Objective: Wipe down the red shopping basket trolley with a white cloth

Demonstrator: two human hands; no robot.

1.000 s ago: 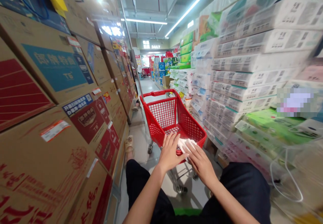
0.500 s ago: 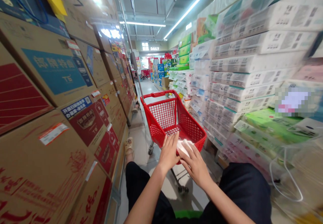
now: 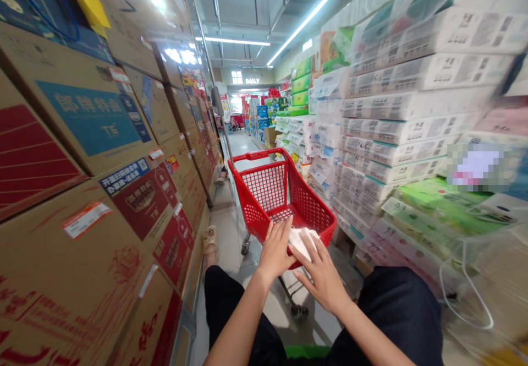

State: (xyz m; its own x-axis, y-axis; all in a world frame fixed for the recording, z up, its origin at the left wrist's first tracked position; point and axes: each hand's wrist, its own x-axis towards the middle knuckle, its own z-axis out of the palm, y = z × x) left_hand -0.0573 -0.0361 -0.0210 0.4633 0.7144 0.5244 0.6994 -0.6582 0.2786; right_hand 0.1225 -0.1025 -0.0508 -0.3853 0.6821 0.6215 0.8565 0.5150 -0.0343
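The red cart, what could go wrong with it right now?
The red cart stands on wheels, so it might roll if the left hand or right hand pushes too hard. It could then bump the tall stack of white packs near it. The white cloth or tissue under the right hand's fingers might also slip onto the floor.

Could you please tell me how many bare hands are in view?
2: the left hand is over the near edge of the red plastic shopping cart, and the right hand is beside it, over the crumpled white cloth.
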